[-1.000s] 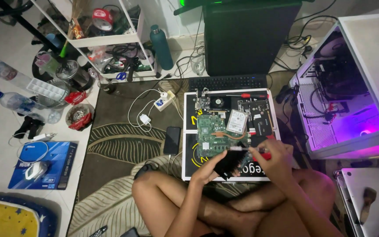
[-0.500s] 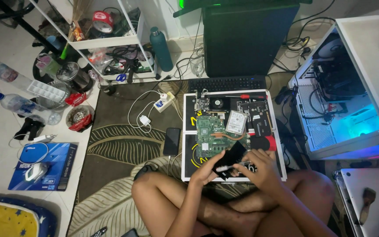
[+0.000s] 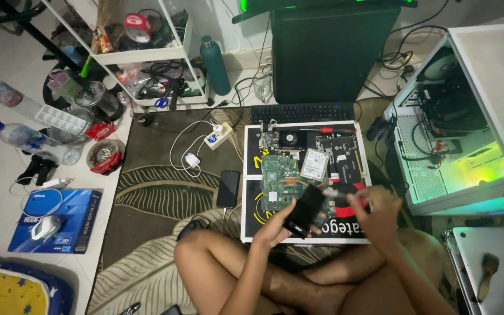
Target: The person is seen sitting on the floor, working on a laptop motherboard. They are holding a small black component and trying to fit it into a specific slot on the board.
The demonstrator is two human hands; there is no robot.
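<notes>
I sit cross-legged at a black work mat (image 3: 252,230) with white edges. My left hand (image 3: 275,226) holds a flat black rectangular part (image 3: 304,210) tilted up over the mat. My right hand (image 3: 374,211) is just right of it, fingers pinched on a small pale piece (image 3: 332,192) at the part's top edge. A green laptop motherboard (image 3: 278,178) lies on the mat behind my hands, with a silver hard drive (image 3: 314,164) beside it and a red-handled screwdriver (image 3: 324,130) at the far edge.
A black phone (image 3: 228,188) and a white charger with cable (image 3: 192,160) lie on the rug to the left. A black keyboard (image 3: 301,112) and dark tower (image 3: 331,49) stand behind. An open lit computer case (image 3: 462,146) is at the right. Bottles and a shelf are at the far left.
Both hands have shifted slightly; the black part is tilted more upright in my left hand. The glow in the open case went from purple through blue to green.
</notes>
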